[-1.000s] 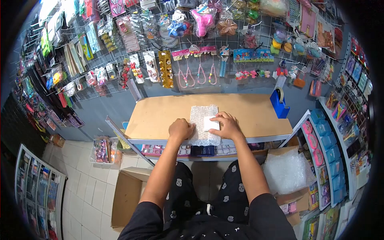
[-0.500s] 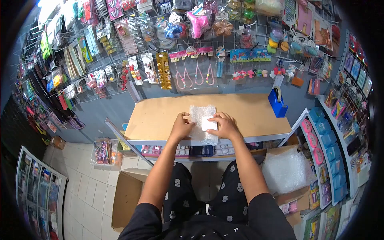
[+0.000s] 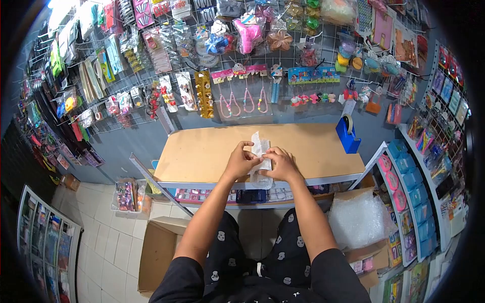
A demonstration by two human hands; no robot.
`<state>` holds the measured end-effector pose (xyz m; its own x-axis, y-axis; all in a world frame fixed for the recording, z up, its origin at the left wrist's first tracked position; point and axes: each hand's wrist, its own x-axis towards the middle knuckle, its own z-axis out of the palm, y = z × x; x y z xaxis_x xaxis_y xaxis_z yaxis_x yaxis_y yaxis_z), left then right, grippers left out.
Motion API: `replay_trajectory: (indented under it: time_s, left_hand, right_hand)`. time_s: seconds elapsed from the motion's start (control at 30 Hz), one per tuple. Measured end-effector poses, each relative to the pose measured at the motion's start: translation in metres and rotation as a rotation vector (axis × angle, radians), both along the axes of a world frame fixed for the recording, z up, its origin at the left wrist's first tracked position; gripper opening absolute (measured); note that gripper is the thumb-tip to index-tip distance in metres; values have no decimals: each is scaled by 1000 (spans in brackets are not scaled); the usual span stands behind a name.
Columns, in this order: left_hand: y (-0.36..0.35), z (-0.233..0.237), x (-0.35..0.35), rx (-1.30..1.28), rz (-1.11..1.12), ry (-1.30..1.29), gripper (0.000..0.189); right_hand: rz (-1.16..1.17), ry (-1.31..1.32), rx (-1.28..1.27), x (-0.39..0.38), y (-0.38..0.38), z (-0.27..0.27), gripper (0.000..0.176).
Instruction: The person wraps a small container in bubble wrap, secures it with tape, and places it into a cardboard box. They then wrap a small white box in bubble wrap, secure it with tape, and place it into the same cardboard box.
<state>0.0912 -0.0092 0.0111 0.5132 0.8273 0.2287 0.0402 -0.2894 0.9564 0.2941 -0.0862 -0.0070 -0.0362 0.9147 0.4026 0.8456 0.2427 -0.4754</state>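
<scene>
A piece of bubble wrap (image 3: 260, 145) lies on the wooden tabletop, its left side folded over toward the right. My left hand (image 3: 241, 162) pinches the folded edge between thumb and fingers. From the other side, my right hand (image 3: 282, 164) grips the wrapped bundle, fingers curled over it. The small white box is mostly covered by the wrap and the fingers. A loose end of the wrap sticks out toward the table's front edge.
A blue tape dispenser (image 3: 347, 135) stands at the right end of the tabletop (image 3: 197, 151). Packaged accessories hang on the wire grid behind. A cardboard box (image 3: 159, 257) is on the floor at left; more bubble wrap (image 3: 359, 219) sits in a carton at right.
The left part of the bubble wrap has been folded over the white box. My left hand has moved right, close to my right hand. The view has shifted slightly.
</scene>
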Motion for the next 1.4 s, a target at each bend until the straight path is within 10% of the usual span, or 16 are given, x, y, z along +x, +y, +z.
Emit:
replay_trajectory:
  time_s: [0.57, 1.13, 1.4]
  left_hand:
    - [3, -8, -9, -1, -191, 82, 50]
    - [-4, -21, -20, 417, -185, 215, 70]
    - [-10, -18, -24, 575, -63, 324, 75]
  right_hand:
    - [10, 77, 23, -5, -6, 12, 86]
    - [204, 470, -17, 25, 20, -23, 35]
    - [1, -61, -41, 1, 3, -1, 45]
